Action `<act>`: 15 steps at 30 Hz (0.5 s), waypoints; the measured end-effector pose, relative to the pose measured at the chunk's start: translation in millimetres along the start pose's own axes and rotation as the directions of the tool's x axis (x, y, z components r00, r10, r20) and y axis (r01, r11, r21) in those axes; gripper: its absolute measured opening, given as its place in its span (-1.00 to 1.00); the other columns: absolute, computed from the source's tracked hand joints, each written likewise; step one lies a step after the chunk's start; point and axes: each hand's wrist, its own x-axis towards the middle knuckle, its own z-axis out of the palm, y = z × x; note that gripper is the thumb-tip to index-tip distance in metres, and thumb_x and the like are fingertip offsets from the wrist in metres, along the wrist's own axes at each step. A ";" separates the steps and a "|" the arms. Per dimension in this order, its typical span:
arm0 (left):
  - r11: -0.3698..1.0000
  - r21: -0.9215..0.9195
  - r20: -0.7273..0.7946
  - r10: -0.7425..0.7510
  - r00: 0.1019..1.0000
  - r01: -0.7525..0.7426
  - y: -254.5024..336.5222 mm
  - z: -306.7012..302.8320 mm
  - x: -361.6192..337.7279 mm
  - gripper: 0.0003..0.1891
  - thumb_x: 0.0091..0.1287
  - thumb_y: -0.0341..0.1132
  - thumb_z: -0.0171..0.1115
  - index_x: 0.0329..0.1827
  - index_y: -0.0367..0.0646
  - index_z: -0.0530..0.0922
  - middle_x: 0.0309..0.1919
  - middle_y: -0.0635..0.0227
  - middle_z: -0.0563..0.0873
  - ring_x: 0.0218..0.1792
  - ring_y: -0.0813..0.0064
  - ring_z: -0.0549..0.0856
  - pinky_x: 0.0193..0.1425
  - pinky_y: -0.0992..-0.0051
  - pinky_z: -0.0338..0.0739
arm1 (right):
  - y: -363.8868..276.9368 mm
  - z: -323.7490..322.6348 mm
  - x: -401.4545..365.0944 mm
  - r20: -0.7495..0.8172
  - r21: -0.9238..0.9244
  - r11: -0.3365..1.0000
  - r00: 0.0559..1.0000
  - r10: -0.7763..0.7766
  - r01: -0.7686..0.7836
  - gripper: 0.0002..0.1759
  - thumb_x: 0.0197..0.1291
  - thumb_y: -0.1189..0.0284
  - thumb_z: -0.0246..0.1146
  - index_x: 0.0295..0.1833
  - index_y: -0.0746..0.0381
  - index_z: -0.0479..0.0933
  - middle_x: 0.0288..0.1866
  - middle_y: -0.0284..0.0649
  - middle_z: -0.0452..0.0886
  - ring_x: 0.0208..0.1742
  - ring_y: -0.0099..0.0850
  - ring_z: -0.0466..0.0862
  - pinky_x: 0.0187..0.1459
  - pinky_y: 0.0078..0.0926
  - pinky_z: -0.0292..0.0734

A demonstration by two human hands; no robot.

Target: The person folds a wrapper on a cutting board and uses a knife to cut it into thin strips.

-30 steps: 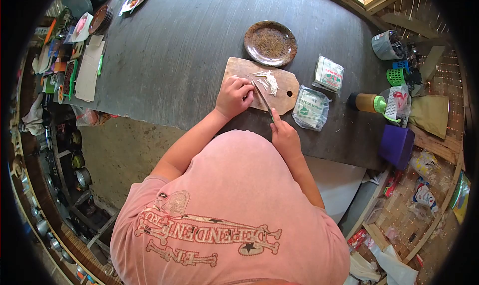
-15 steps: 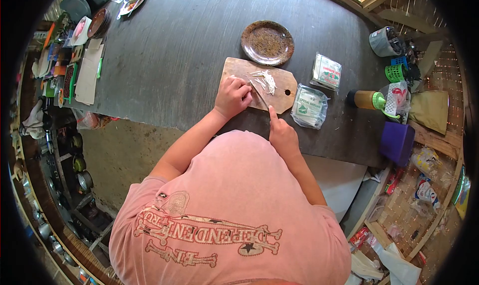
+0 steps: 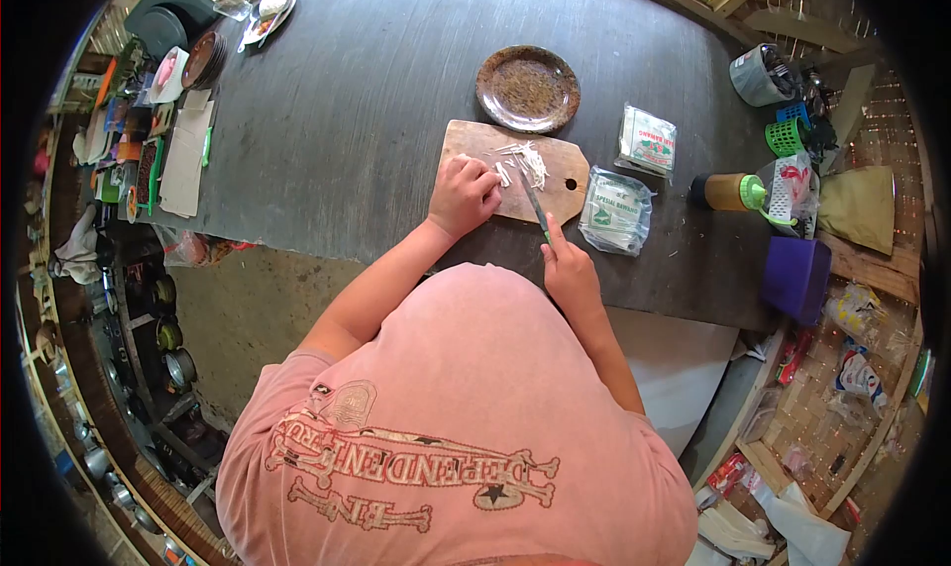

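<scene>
My left hand [image 3: 464,195] rests on the left part of a wooden cutting board [image 3: 557,205], fingers curled down; whatever lies under them is hidden. My right hand [image 3: 572,271] is closed round the green handle of a knife [image 3: 536,205]. Its blade points up and away across the board, its tip near a small pile of thin white strips [image 3: 534,166]. A few more cut strips [image 3: 503,174] lie between my left fingertips and the blade. Just beyond the board sits a brown speckled plate [image 3: 528,89].
Right of the board lie two plastic-wrapped packs, one nearer [image 3: 615,211] and one farther [image 3: 648,140]. A bottle with a green cap [image 3: 728,193] lies beside a purple container [image 3: 795,279]. At the far left are stacked brown plates [image 3: 204,61] and a plate with food [image 3: 267,19].
The knife has shifted right, away from my left fingers, and its blade now reaches the pile. A few strips now show apart beside my left hand, which has barely moved.
</scene>
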 end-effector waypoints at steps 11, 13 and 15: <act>1.000 0.004 0.026 0.001 1.000 -0.001 -1.7 1.6 0.2 -0.89 0.25 -0.30 0.50 -0.19 0.03 0.79 -0.14 0.44 0.74 0.09 0.27 0.71 0.32 0.13 0.59 | -2.9 8.2 3.6 0.031 -0.074 0.995 0.998 -0.063 0.065 -0.29 0.61 0.35 0.33 0.80 0.02 0.41 -0.21 0.00 0.76 -0.25 0.12 0.82 -0.16 0.14 0.77; 1.000 0.011 0.023 0.004 1.000 -0.004 -1.2 0.9 0.2 -0.89 0.25 -0.30 0.51 -0.19 0.03 0.79 -0.14 0.44 0.74 0.09 0.27 0.71 0.32 0.13 0.59 | -3.1 8.0 5.2 0.032 -0.102 0.992 0.997 -0.065 0.068 -0.30 0.61 0.34 0.32 0.80 0.02 0.41 -0.22 -0.02 0.75 -0.26 0.10 0.83 -0.17 0.12 0.78; 1.000 0.017 0.019 0.004 1.000 -0.004 -0.7 0.5 -0.4 -0.89 0.25 -0.30 0.51 -0.19 0.03 0.79 -0.14 0.44 0.73 0.09 0.27 0.71 0.32 0.13 0.59 | -5.7 5.8 6.4 0.038 -0.119 0.990 0.997 -0.064 0.068 -0.30 0.61 0.35 0.32 0.79 0.03 0.42 -0.22 -0.03 0.75 -0.27 0.09 0.83 -0.18 0.12 0.78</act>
